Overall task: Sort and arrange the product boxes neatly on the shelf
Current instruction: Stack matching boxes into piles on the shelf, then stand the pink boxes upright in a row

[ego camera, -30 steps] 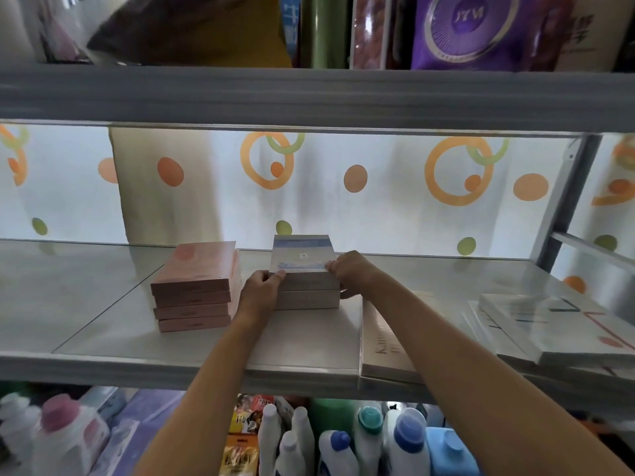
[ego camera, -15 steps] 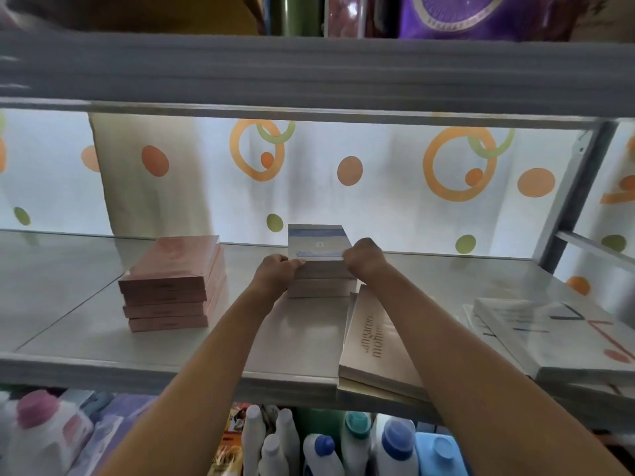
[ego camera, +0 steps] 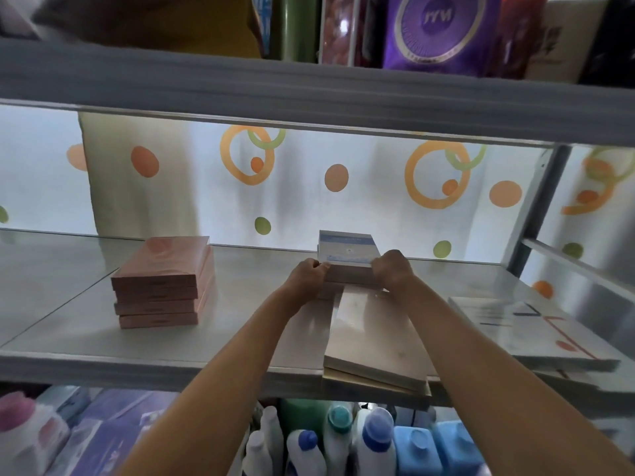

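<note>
A small stack of boxes topped by a blue-and-white box (ego camera: 347, 247) stands toward the back of the grey middle shelf (ego camera: 86, 324). My left hand (ego camera: 307, 274) grips the stack's left front corner and my right hand (ego camera: 393, 269) grips its right front corner, fingers curled. To the left stands a tidy stack of several pink boxes (ego camera: 161, 283). Flat beige boxes (ego camera: 374, 341) lie just in front of the held stack, reaching over the shelf's front edge.
Flat white boxes (ego camera: 529, 333) with red and dark lines lie at the shelf's right. A metal upright (ego camera: 531, 207) stands behind them. A purple bag (ego camera: 439, 29) sits on the shelf above. Detergent bottles (ego camera: 374, 441) fill the shelf below.
Both hands have pushed the blue-topped stack farther back and to the right, away from the pink stack. The gap between the two stacks has widened.
</note>
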`<state>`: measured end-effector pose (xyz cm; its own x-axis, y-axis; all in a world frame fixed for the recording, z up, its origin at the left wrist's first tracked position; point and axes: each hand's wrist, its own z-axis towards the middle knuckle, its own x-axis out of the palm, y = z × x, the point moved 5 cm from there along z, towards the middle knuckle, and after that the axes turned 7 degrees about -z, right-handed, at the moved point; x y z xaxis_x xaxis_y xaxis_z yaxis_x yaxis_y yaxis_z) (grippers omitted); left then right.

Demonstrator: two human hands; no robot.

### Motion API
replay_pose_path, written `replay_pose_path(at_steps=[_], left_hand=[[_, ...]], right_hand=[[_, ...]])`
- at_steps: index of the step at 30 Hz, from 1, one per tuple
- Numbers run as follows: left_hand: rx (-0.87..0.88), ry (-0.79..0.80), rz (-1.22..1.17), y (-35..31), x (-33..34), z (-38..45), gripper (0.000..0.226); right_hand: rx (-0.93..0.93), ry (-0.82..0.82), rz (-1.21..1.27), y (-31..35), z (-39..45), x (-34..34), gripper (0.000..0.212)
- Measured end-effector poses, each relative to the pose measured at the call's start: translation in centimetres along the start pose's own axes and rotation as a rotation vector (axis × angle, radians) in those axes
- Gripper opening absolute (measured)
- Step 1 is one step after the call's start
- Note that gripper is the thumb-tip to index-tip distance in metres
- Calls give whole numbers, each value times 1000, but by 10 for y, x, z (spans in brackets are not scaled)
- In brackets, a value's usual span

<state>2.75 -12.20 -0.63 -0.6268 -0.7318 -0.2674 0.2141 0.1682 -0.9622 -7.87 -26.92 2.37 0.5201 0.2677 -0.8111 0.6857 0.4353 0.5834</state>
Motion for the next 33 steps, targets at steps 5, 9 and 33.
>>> replay_pose_path(at_steps=[5, 9, 33], left_hand=[[31, 50, -54, -2, 28, -1, 38], [40, 107, -80, -5, 37, -4, 37], [147, -579, 347, 3, -256, -95, 34]], right_hand=[[11, -23, -24, -22, 2, -19, 24], [23, 29, 3, -34, 1, -27, 26], [-395, 278, 432, 181, -138, 103, 20]])
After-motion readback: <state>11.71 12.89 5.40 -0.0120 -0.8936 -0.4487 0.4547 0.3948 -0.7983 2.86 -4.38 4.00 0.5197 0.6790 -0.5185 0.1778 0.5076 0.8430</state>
